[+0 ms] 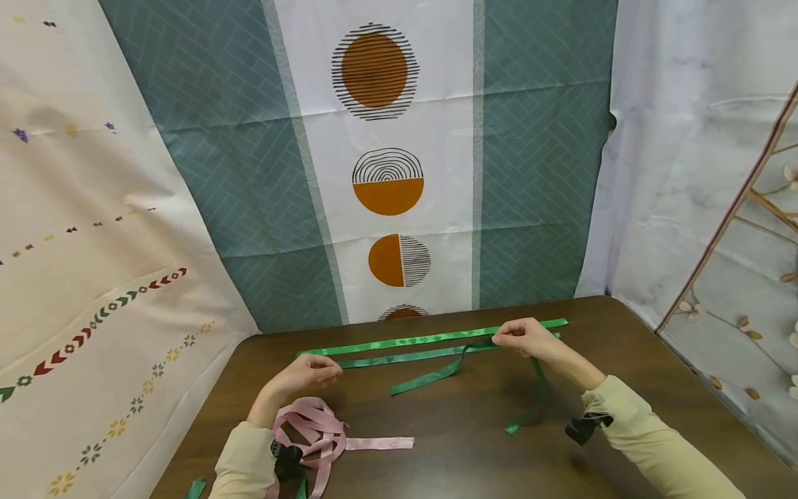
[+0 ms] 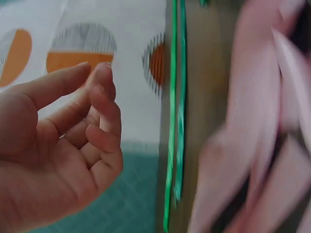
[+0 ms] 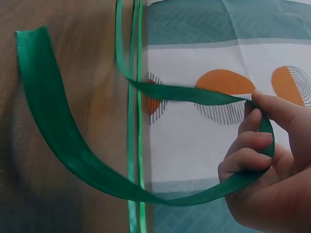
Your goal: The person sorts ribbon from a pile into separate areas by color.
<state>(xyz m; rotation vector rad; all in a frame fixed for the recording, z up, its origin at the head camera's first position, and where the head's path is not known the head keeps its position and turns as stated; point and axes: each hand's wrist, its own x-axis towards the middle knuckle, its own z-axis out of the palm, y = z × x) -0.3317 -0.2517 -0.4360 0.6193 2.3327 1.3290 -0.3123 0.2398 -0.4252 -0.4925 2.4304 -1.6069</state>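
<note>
"Dark green, shiny ribbon! Where is it?"

"The right hand pinches it over the brown wooden table, and both ends are loose."

"And the left hand?"

"It curls loosely and holds nothing. Near it is a curly pile of pale pink ribbon."

"What lies at the back?"

"Two long, straight green ribbons, side by side, one brighter than the other."
</note>
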